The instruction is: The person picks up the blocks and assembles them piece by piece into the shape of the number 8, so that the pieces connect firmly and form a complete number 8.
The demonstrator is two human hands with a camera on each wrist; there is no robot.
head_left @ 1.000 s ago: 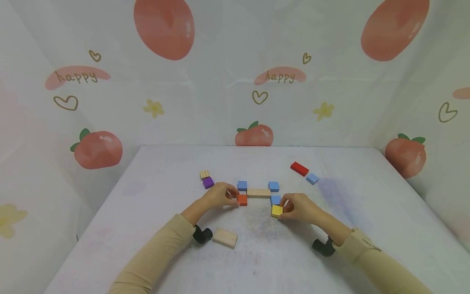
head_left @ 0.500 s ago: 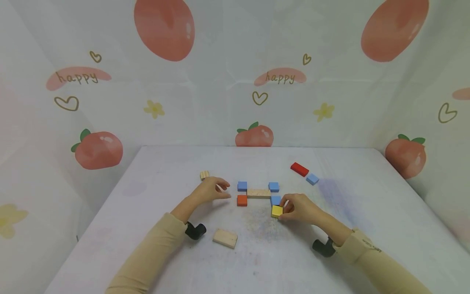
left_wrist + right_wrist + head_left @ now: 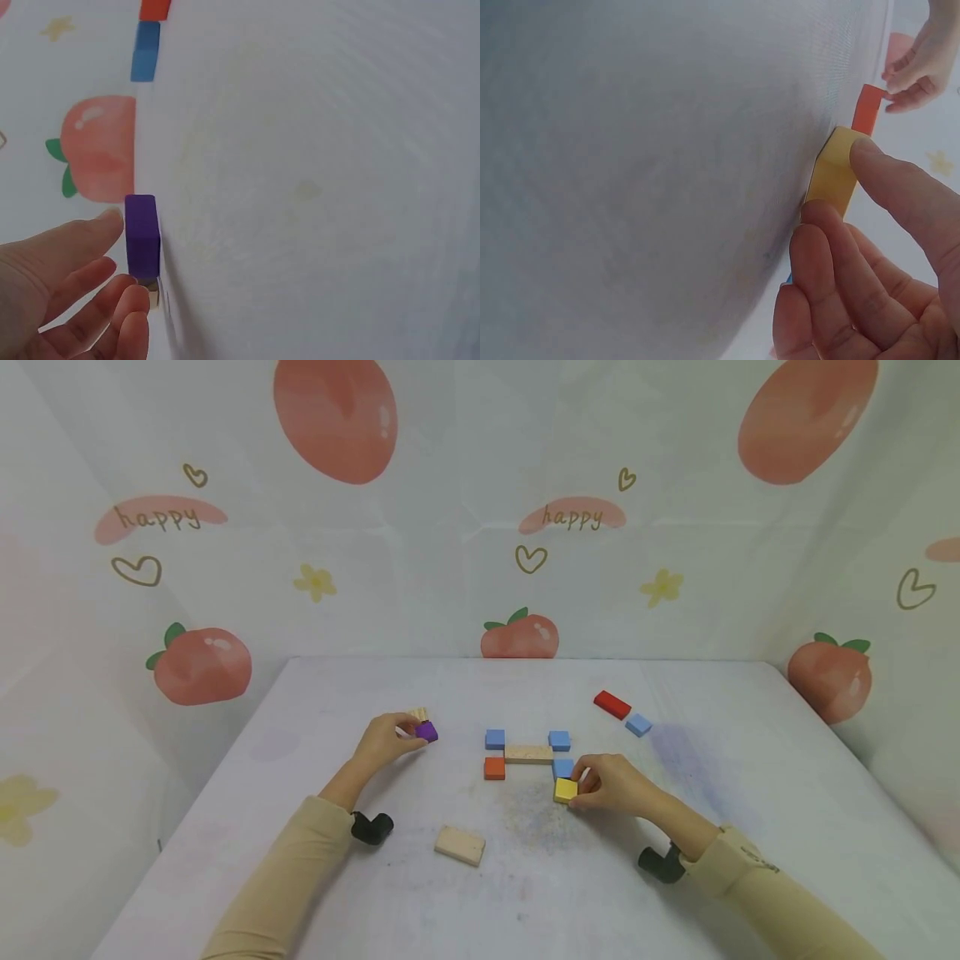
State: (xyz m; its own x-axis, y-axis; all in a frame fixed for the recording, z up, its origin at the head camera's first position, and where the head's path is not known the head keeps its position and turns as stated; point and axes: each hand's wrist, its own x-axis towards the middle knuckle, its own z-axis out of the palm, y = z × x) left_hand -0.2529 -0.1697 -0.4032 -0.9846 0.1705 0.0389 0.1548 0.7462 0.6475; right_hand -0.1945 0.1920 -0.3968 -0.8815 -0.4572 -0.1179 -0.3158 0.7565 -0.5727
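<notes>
On the tabletop, the right hand pinches a yellow block between thumb and fingers, directly on the near side of a blue block. The left hand is at a purple block, thumb and fingers parted about it; whether they grip it I cannot tell. A striped wooden block sits just behind the purple one, partly hidden by that hand. Between the two hands, a flat wooden plank lies crosswise, with an orange-red block at its left end and two more blue blocks at its far corners. A pale wooden slab lies nearer the person; a long red block is at the far right.
</notes>
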